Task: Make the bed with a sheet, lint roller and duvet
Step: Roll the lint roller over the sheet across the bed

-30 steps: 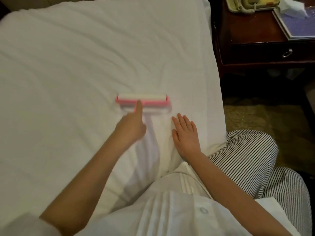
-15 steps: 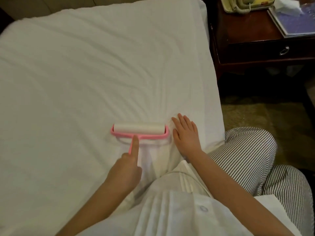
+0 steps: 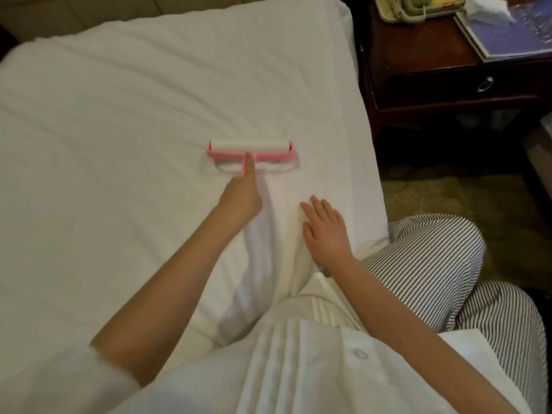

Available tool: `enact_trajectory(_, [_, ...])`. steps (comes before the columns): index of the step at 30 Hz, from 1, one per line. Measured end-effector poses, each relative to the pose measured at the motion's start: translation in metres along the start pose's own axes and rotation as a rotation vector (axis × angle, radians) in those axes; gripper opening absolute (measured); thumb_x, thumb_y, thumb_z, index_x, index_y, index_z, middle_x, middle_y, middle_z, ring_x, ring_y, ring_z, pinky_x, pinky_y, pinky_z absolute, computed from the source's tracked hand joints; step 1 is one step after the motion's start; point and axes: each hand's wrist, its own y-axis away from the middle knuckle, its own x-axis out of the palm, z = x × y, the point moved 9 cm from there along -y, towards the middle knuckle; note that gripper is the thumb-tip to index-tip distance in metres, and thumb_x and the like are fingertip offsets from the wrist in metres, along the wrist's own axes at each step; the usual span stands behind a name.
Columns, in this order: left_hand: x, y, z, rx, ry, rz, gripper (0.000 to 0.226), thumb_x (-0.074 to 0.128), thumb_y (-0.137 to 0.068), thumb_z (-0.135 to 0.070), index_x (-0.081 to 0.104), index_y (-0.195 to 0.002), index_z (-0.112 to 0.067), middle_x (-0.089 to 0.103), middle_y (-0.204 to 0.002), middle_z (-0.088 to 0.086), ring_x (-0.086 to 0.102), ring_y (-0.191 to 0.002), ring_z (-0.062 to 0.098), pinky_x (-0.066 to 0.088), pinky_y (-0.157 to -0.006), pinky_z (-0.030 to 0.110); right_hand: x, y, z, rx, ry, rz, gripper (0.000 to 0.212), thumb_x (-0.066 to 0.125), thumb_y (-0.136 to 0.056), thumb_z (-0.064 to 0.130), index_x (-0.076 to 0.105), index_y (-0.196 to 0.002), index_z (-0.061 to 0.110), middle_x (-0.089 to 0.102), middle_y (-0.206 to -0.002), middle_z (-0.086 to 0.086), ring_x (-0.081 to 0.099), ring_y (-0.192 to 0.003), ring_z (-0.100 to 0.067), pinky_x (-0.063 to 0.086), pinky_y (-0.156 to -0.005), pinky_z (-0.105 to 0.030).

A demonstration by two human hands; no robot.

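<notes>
The left hand (image 3: 240,201) has its grip curled round the pink handle of the lint roller (image 3: 250,146), forefinger along it. The roller rests on the sheet (image 3: 134,115) at that hand's 12 o'clock. At the roller's 4 o'clock, the right hand (image 3: 327,231) lies flat on the sheet, fingers straight.

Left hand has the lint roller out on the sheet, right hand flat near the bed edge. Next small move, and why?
Probably draw the lint roller straight back toward the body. The left hand grips its pink handle with the arm stretched out, so little reach seems left, and the right hand lies flat on the sheet, likely pinning it.
</notes>
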Motion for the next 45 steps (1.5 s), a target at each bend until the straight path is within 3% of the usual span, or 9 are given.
enact_trajectory(2, [0.016, 0.048, 0.01, -0.024, -0.043, 0.059, 0.082, 0.044, -0.092, -0.006, -0.015, -0.148, -0.014, 0.056, -0.113, 0.024, 0.057, -0.094, 0.033, 0.035, -0.066, 0.028, 0.0, -0.001, 0.0, 0.004, 0.007, -0.007, 0.048, 0.028, -0.102, 0.023, 0.02, -0.149, 0.021, 0.007, -0.159, 0.0, 0.003, -0.146, -0.017, 0.001, -0.114, -0.031])
enact_trajectory(8, [0.043, 0.119, 0.02, -0.032, -0.1, 0.223, 0.079, 0.04, -0.095, -0.014, -0.018, -0.147, -0.017, 0.049, -0.083, 0.002, 0.045, -0.064, 0.013, 0.028, -0.052, 0.025, 0.001, -0.007, 0.002, 0.037, -0.011, -0.015, 0.048, 0.029, -0.101, 0.025, 0.022, -0.148, 0.023, 0.008, -0.159, 0.001, 0.004, -0.146, -0.018, 0.001, -0.113, -0.031])
enact_trajectory(12, [0.015, 0.044, 0.01, -0.001, -0.067, 0.058, 0.081, 0.044, -0.093, -0.009, -0.014, -0.149, -0.014, 0.055, -0.116, 0.025, 0.057, -0.098, 0.034, 0.034, -0.067, 0.028, 0.002, -0.006, 0.003, 0.028, 0.023, -0.016, 0.049, 0.028, -0.101, 0.024, 0.019, -0.149, 0.022, 0.007, -0.159, 0.0, 0.002, -0.146, -0.018, 0.0, -0.114, -0.032])
enact_trajectory(17, [-0.037, -0.038, -0.017, 0.029, 0.044, -0.074, 0.072, 0.039, -0.094, -0.009, -0.005, -0.15, -0.017, 0.054, -0.122, 0.025, 0.056, -0.105, 0.036, 0.04, -0.073, 0.032, 0.003, -0.009, 0.005, 0.029, 0.067, 0.013, 0.05, 0.026, -0.102, 0.026, 0.014, -0.15, 0.023, 0.003, -0.159, 0.0, 0.0, -0.146, -0.018, -0.001, -0.115, -0.034])
enact_trajectory(20, [-0.066, -0.019, -0.007, 0.026, -0.004, -0.251, 0.063, 0.037, -0.095, -0.01, 0.009, -0.151, -0.017, 0.047, -0.13, 0.025, 0.05, -0.112, 0.039, 0.039, -0.086, 0.036, -0.006, -0.026, 0.011, 0.036, 0.065, 0.026, 0.049, 0.026, -0.102, 0.026, 0.015, -0.15, 0.021, 0.003, -0.159, -0.001, 0.0, -0.146, -0.02, -0.001, -0.115, -0.035])
enact_trajectory(23, [-0.068, 0.029, 0.016, 0.05, -0.089, -0.371, 0.062, 0.04, -0.096, -0.011, 0.011, -0.151, -0.019, 0.047, -0.121, 0.024, 0.052, -0.101, 0.04, 0.038, -0.08, 0.038, -0.025, -0.054, 0.027, 0.003, 0.107, -0.006, 0.049, 0.026, -0.102, 0.026, 0.017, -0.15, 0.019, 0.005, -0.159, -0.002, 0.001, -0.146, -0.021, 0.0, -0.115, -0.038])
enact_trajectory(29, [-0.033, 0.008, 0.075, -0.05, 0.002, -0.215, 0.062, 0.038, -0.096, -0.012, 0.011, -0.15, -0.02, 0.051, -0.109, 0.025, 0.053, -0.094, 0.038, 0.034, -0.068, 0.033, -0.028, -0.096, 0.042, -0.02, 0.185, 0.063, 0.051, 0.023, -0.102, 0.028, 0.01, -0.151, 0.018, 0.0, -0.159, -0.002, -0.002, -0.146, -0.021, -0.002, -0.116, -0.039])
enact_trajectory(39, [-0.124, -0.2, 0.023, 0.028, 0.036, -0.202, 0.06, 0.038, -0.097, -0.013, 0.01, -0.151, -0.01, 0.036, -0.144, 0.021, 0.042, -0.126, 0.036, 0.036, -0.095, 0.035, 0.005, -0.104, 0.027, -0.028, 0.222, 0.094, 0.054, 0.008, -0.1, 0.04, -0.011, -0.149, 0.025, -0.014, -0.158, 0.003, -0.016, -0.145, -0.016, -0.014, -0.115, -0.037])
enact_trajectory(45, [-0.074, -0.099, 0.055, -0.005, 0.093, -0.244, 0.065, 0.048, -0.092, -0.013, 0.018, -0.15, -0.016, 0.056, -0.116, 0.028, 0.054, -0.107, 0.041, 0.04, -0.085, 0.038, 0.01, -0.104, 0.024, -0.048, 0.189, -0.018, 0.063, -0.009, -0.085, 0.047, -0.011, -0.145, 0.026, -0.011, -0.155, 0.008, -0.007, -0.146, -0.016, -0.022, -0.11, -0.031])
